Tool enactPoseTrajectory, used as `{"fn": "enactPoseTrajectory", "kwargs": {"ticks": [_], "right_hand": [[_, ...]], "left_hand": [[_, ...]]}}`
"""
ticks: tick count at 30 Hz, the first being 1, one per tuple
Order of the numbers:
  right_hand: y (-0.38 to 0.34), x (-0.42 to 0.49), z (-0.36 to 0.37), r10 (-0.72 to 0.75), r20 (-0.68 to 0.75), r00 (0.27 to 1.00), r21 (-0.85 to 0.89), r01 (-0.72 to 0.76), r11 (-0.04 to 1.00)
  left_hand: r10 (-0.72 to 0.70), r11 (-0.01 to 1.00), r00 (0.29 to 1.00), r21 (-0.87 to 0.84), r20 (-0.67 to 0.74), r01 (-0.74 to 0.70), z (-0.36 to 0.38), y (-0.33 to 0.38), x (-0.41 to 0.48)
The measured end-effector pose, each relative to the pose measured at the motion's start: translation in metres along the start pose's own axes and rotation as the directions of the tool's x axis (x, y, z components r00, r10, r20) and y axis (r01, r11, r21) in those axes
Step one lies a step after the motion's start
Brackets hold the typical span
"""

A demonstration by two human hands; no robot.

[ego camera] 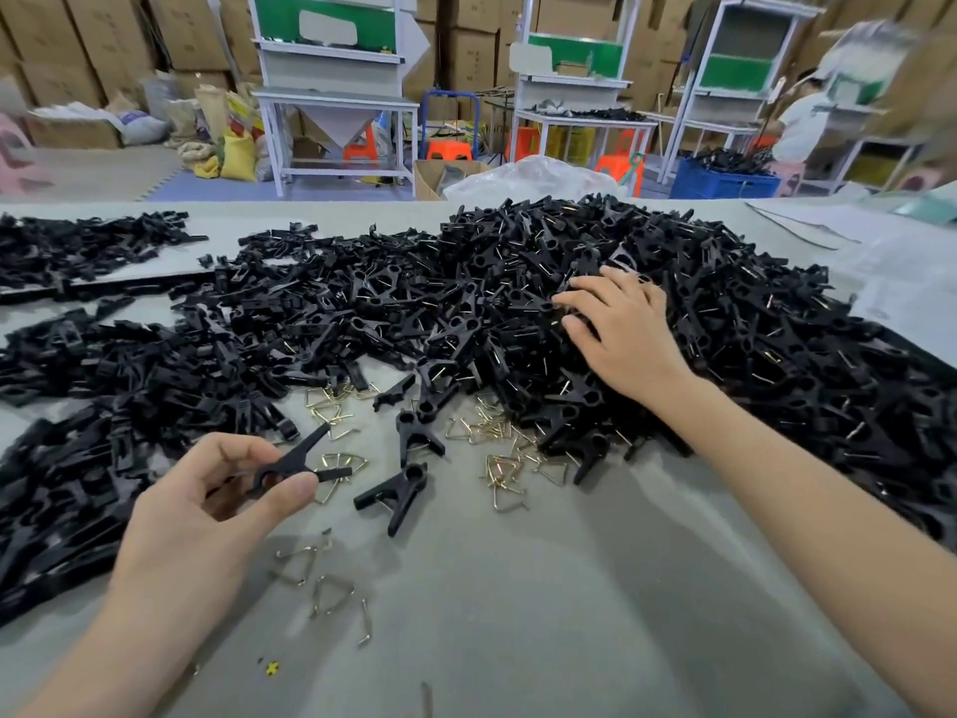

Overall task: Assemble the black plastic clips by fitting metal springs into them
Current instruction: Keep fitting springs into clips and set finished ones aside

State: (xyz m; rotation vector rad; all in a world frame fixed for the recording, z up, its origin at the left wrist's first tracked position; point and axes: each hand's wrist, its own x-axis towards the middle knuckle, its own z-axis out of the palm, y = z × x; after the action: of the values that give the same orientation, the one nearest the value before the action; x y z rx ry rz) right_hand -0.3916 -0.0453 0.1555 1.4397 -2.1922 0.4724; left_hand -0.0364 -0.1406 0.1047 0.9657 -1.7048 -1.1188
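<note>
Our grey table (544, 629), crowded with clip parts

We see a big heap of black clips (735, 313), wire glinting among them. Left of the heap sprawl looser piles of black halves (88, 406). At the heap's near foot lie scattered brass springs (499, 461) and a lone clip (397, 493). Nearer us lie some duller springs (323, 580).

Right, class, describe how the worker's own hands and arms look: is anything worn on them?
Both are uncovered. The left hand and right hand wear no gloves, and no ring shows. The left forearm and right forearm are bare to the frame's edge: no sleeve, watch or bracelet is in view.
</note>
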Motion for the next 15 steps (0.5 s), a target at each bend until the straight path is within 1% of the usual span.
{"fn": "enactPoseTrajectory", "kwargs": {"ticks": [1, 2, 3, 5, 6, 9, 11, 13, 15], "right_hand": [[-0.011, -0.01, -0.002, 0.018, 0.036, 0.999, 0.055, -0.02, 0.998], [-0.023, -0.023, -0.002, -0.003, 0.094, 0.996, 0.095, -0.006, 0.995], [-0.033, -0.037, -0.001, -0.061, 0.171, 0.983, 0.093, 0.046, 0.995], [-0.045, -0.06, 0.004, -0.174, 0.311, 0.934, 0.02, 0.176, 0.984], [-0.043, -0.064, 0.006, -0.183, 0.332, 0.925, 0.005, 0.193, 0.981], [-0.025, -0.05, 0.009, -0.155, 0.276, 0.949, 0.06, 0.144, 0.988], [-0.015, -0.04, 0.012, -0.176, 0.262, 0.949, 0.094, 0.156, 0.983], [-0.01, -0.034, 0.015, -0.252, 0.22, 0.942, 0.094, 0.237, 0.967], [-0.006, -0.028, 0.017, -0.367, 0.16, 0.916, 0.041, 0.365, 0.93]], "left_hand": [[0.006, 1.0, 1.0, 0.0, -0.005, -0.006, 0.001, 0.0, 0.0], [0.015, 1.0, 1.0, 0.002, -0.009, -0.015, 0.002, 0.0, 0.0], [0.02, 1.0, 1.0, 0.002, -0.01, -0.02, 0.002, 0.0, 0.0], [0.01, 1.0, 1.0, 0.0, -0.003, -0.01, 0.002, -0.001, 0.0], [0.005, 1.0, 1.0, 0.003, 0.009, -0.005, 0.002, -0.002, 0.0], [0.008, 1.0, 1.0, 0.003, 0.023, -0.008, 0.002, -0.002, 0.0], [0.016, 1.0, 1.0, 0.0, 0.018, -0.016, 0.002, -0.001, -0.001], [0.016, 1.0, 1.0, -0.006, 0.02, -0.016, 0.002, 0.001, -0.001], [0.009, 1.0, 1.0, -0.013, 0.026, -0.009, 0.003, 0.001, -0.001]]}}
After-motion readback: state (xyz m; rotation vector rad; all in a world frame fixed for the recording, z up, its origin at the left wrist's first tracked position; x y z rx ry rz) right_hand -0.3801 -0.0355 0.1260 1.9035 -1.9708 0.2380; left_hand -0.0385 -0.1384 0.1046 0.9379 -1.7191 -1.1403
